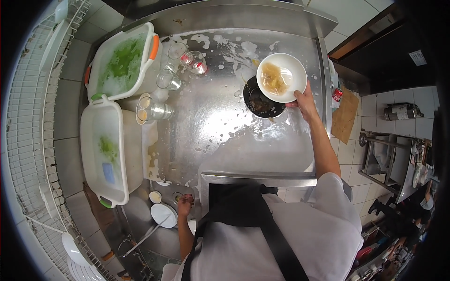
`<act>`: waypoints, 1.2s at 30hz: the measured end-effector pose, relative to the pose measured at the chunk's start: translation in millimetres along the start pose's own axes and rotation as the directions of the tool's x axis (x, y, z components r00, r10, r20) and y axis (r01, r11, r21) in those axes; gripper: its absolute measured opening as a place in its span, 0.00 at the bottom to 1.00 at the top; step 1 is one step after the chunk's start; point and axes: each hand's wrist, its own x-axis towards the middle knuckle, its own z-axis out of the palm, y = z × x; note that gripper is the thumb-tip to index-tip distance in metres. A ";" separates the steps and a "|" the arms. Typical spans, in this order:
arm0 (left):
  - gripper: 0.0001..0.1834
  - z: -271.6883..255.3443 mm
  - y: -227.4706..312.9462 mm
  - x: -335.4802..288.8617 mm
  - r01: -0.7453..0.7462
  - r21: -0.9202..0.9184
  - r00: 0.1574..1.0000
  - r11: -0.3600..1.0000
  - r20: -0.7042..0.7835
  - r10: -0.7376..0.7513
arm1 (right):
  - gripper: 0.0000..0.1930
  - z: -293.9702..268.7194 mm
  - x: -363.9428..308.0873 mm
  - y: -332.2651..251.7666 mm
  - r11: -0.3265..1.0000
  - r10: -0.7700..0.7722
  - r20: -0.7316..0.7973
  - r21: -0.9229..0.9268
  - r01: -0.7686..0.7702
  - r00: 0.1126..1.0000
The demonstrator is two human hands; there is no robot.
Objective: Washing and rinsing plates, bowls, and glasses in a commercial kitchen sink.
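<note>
My right hand (304, 101) grips the rim of a white bowl (298, 75). The bowl is tilted, with brownish, watery food scraps (274, 79) on its left side. Beneath it, and partly covered by it, is a round black opening or vessel (255, 105) with scraps inside; I cannot tell which. Low on the left, my left hand (185, 204) is closed at the sink area, its fingers beside a small, clear round rim (176, 196). What those fingers hold is not clear. Close by are a white bowl (159, 211) and a small cup-like item (155, 196).
Two white tubs hold soapy water: one with orange handles (151, 70), one with green handles (123, 154) and a blue sponge (108, 172). Several glasses (169, 79) stand on the wet steel counter (215, 154). Wire racks (28, 122) line the left wall.
</note>
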 end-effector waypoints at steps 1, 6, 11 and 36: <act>0.13 0.1 -1.4 0.0 0.038 0.027 0.999 0.999 0.000 -0.038 | 0.31 0.5 -0.7 0.8 1.000 -0.004 0.001 0.000 0.004 1.000; 0.12 1.7 -7.5 -5.8 -0.005 0.018 0.999 1.000 -0.032 0.006 | 0.31 5.8 -6.5 -1.5 0.998 -0.061 -0.031 -0.004 0.061 0.998; 0.10 10.0 -17.8 -15.8 0.000 0.000 0.998 1.000 -0.057 0.000 | 0.33 17.9 -14.9 0.5 0.884 -0.364 -0.150 -0.366 0.291 0.919; 0.13 -326.9 -211.3 -41.7 -0.812 -0.487 0.584 -0.323 -0.670 -0.458 | 0.27 331.7 -278.6 121.4 0.867 0.296 0.679 -0.486 0.109 0.672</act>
